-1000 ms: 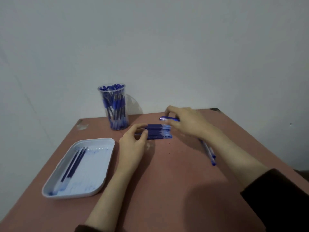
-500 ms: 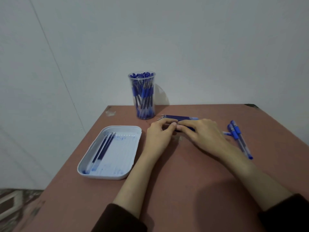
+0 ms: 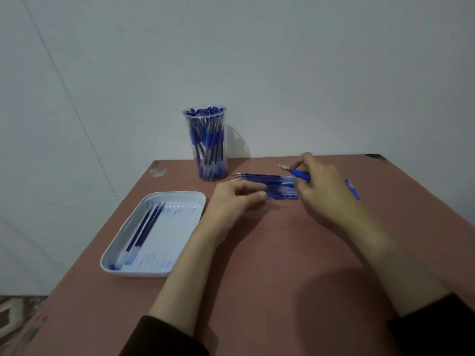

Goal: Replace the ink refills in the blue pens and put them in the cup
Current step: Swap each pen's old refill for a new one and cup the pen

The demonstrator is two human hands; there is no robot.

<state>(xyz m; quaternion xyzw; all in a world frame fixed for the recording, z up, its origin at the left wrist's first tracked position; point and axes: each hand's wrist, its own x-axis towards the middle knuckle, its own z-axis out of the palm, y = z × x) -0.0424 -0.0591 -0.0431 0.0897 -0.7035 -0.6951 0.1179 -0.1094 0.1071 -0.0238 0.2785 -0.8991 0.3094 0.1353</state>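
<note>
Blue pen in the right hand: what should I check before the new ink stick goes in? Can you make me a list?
1. Blue plastic pen gripped by the right hand: ok.
2. Old refill out of that pen: cannot tell; the fingers hide the barrel.
3. Row of new blue ink refills lying within reach on the reddish-brown table: ok.
4. Left hand holding one refill: cannot tell; finger and thumb are at the nearest one, but it is blurred.
5. White plastic tray beside the left hand for old refills: ok; a few dark refills lie in it.
6. Clear plastic cup upright: ok. Room for another pen: cannot tell; it looks crowded.
</note>
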